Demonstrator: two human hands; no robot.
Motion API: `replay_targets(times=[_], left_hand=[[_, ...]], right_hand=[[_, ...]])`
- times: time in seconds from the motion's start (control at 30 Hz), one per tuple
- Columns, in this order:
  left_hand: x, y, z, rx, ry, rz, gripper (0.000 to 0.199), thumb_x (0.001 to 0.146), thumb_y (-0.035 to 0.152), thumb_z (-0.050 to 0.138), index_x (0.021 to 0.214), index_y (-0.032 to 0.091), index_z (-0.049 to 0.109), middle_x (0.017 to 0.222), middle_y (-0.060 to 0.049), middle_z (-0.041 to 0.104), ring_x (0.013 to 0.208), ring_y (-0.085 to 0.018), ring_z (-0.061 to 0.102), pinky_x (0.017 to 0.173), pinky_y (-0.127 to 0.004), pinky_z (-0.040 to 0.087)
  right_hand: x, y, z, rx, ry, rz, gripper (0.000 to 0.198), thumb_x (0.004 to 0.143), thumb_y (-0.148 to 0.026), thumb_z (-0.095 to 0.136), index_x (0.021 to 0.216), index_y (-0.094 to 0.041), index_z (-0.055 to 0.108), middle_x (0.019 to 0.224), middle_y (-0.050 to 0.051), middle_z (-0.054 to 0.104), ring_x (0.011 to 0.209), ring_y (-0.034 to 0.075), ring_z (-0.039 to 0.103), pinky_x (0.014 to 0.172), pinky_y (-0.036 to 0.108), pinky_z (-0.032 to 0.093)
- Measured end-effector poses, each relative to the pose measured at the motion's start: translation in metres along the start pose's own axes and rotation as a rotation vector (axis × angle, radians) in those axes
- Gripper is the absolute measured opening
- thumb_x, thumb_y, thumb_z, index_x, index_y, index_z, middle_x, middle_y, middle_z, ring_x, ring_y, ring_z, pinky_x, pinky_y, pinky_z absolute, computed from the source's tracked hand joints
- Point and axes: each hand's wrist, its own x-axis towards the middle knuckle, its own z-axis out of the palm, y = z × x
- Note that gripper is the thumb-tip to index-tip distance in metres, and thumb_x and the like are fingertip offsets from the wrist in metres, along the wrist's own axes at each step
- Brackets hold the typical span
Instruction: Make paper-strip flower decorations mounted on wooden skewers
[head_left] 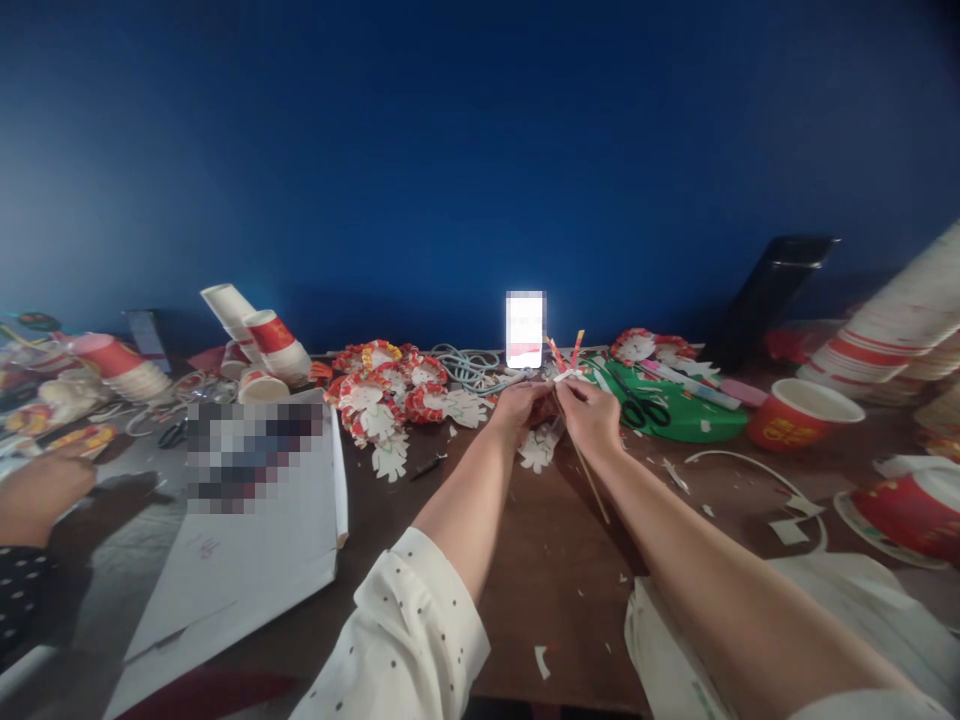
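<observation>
In the head view, my left hand (525, 408) and my right hand (594, 412) come together over the table. Both are closed on a small cut-paper piece (568, 376), white with narrow red and yellow strips sticking up from it. A thin wooden stick (591, 478) slants down from my right fingers; how it joins the paper is hidden. Below my hands lies a white paper cutout (537, 450). To their left is a pile of red and white paper cup crafts (386, 385). Black-handled scissors (646, 410) rest on a green sheet (697, 418) at the right.
A lit phone (524, 330) stands at the back. Red paper cups (802, 415) and a tall cup stack (892, 310) are on the right. A white box (255, 560) lies left, with another person's hand (45, 490) beyond it. Paper scraps dot the brown table (540, 570).
</observation>
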Motion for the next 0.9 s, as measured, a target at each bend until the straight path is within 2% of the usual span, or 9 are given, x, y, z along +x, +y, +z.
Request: replay_targets(times=[0.23, 0.5, 0.7, 0.9], left_hand=[[0.005, -0.001, -0.009, -0.049, -0.093, 0.013, 0.019, 0.078, 0.022, 0.079, 0.074, 0.010, 0.063, 0.058, 0.000, 0.058, 0.049, -0.009, 0.054, 0.053, -0.022, 0.048], [0.005, 0.000, -0.009, -0.081, -0.093, -0.022, 0.016, 0.083, 0.016, 0.073, 0.073, 0.011, 0.061, 0.054, 0.000, 0.055, 0.042, -0.007, 0.049, 0.041, -0.018, 0.033], [0.002, 0.006, -0.008, -0.101, -0.089, -0.042, 0.015, 0.083, 0.014, 0.072, 0.073, 0.010, 0.061, 0.055, 0.000, 0.056, 0.043, -0.006, 0.046, 0.042, -0.018, 0.034], [-0.001, 0.010, -0.010, -0.074, -0.119, -0.042, 0.018, 0.085, 0.018, 0.072, 0.073, 0.011, 0.061, 0.056, -0.001, 0.057, 0.044, -0.007, 0.050, 0.040, -0.017, 0.032]], right_hand=[[-0.004, -0.011, -0.002, -0.002, -0.100, -0.003, 0.038, 0.068, -0.032, 0.062, 0.099, -0.018, 0.080, 0.095, 0.008, 0.079, 0.089, 0.027, 0.071, 0.087, 0.039, 0.054], [-0.004, -0.011, -0.003, 0.007, -0.123, -0.029, 0.034, 0.069, -0.033, 0.061, 0.093, -0.019, 0.082, 0.081, 0.006, 0.077, 0.084, 0.027, 0.071, 0.078, 0.038, 0.055], [-0.002, -0.009, -0.003, -0.022, -0.119, -0.009, 0.041, 0.069, -0.035, 0.062, 0.099, -0.016, 0.081, 0.087, 0.008, 0.078, 0.084, 0.027, 0.071, 0.083, 0.040, 0.055], [-0.003, -0.014, -0.004, 0.042, -0.111, 0.049, 0.041, 0.067, -0.034, 0.062, 0.098, -0.017, 0.081, 0.081, 0.007, 0.077, 0.068, 0.024, 0.070, 0.067, 0.036, 0.055]])
